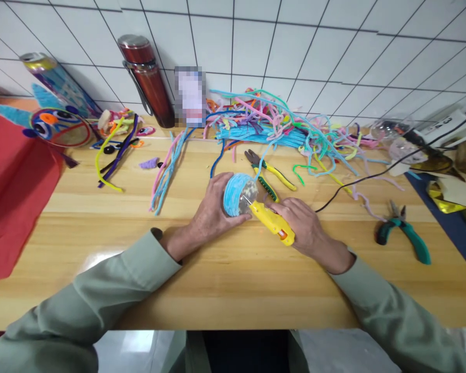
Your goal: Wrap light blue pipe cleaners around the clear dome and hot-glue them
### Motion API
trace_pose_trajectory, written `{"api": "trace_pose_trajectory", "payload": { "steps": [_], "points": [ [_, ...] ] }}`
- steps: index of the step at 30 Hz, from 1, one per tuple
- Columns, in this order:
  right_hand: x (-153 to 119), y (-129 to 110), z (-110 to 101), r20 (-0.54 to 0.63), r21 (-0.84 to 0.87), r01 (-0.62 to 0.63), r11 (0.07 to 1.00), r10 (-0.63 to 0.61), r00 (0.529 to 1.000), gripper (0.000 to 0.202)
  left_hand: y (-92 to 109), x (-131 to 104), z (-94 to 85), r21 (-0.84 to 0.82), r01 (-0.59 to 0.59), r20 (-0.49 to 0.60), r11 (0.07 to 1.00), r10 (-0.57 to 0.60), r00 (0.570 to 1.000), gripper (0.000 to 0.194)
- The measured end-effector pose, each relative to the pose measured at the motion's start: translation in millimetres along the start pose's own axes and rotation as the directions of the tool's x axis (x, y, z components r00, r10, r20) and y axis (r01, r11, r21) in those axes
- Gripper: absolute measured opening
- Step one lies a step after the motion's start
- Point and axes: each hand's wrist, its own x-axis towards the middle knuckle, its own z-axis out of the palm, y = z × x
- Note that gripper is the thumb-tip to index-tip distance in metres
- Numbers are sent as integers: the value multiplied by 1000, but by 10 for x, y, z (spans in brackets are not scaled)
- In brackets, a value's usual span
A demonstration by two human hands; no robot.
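Note:
My left hand (213, 210) is wrapped around a clear container wound with light-blue pipe cleaner (233, 196), which is tilted so one bare, see-through end faces right. A yellow hot glue gun (272, 223) is gripped in my right hand (301, 225). Its metal nozzle points up and left, at the bare part beside the blue winding; whether it touches I cannot tell. From the container a loose light-blue strand runs up toward the heap behind. Yellow-and-black pliers (277, 178) lie just behind the glue gun.
A tangled heap of coloured pipe cleaners (264, 132) lies along the tiled wall. Teal pliers (407, 233) and a black cord (357, 181) are at right. A red thermos (149, 83), a can (60, 83), a decorated blue-eared figure (58, 124) and red sheet (15, 197) stand or lie left.

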Motion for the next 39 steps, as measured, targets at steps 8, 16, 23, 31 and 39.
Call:
{"api": "trace_pose_trajectory", "payload": {
  "steps": [8, 16, 23, 31, 39],
  "points": [
    [-40, 14, 11, 85, -18, -36, 999, 37, 996, 36, -3, 3, 18, 2, -1, -5, 1000, 1, 1000, 105],
    [-55, 6, -7, 57, -62, -33, 998, 36, 998, 30, -15, 6, 15, -2, 7, -1, 1000, -7, 1000, 103],
    [-42, -15, -62, -16, 19, -24, 1000, 25, 1000, 32, 9, 13, 8, 10, 24, 16, 1000, -24, 1000, 104],
    [-73, -20, -116, -16, 75, -24, 997, 25, 1000, 25, 1, 11, 9, -11, 17, 7, 1000, -17, 1000, 102],
    [-126, 11, -105, -2, 103, -59, 993, 59, 998, 29, -13, 4, -8, -26, 28, 17, 999, -28, 999, 101]
  ]
}}
